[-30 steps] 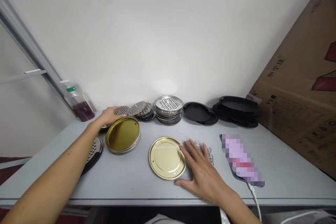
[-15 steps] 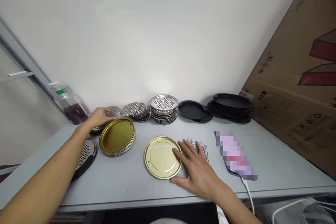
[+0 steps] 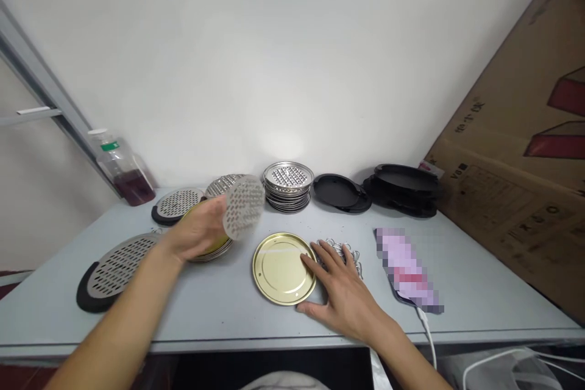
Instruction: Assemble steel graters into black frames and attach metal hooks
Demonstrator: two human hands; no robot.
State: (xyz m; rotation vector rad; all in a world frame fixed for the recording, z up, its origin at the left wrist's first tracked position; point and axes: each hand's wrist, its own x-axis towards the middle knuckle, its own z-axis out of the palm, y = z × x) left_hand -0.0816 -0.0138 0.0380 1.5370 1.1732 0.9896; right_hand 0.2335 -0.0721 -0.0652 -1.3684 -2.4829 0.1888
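Observation:
My left hand (image 3: 196, 230) is shut on a perforated metal disc (image 3: 247, 208), blurred by motion and tilted up above the table. Beneath that hand, a stack of gold metal lids (image 3: 214, 251) is partly hidden. My right hand (image 3: 346, 295) lies with its fingers spread, index fingertip and thumb at the right rim of a single pale gold lid (image 3: 278, 274) lying flat. Bent metal wire pieces (image 3: 354, 254) show in a small heap behind its fingers.
Two perforated discs with black rims (image 3: 121, 268) (image 3: 179, 204) lie at left. Along the wall stand grater discs (image 3: 223, 184), a grater stack (image 3: 289, 177) and black round holders (image 3: 340, 192) (image 3: 402, 186). A bottle (image 3: 130, 183), a phone with cable (image 3: 409, 271) and a carton (image 3: 503, 195) flank them.
My left hand has lifted the perforated disc from behind the gold stack and moved it right and toward me. My right hand has stayed by the single lid. The view has shifted slightly.

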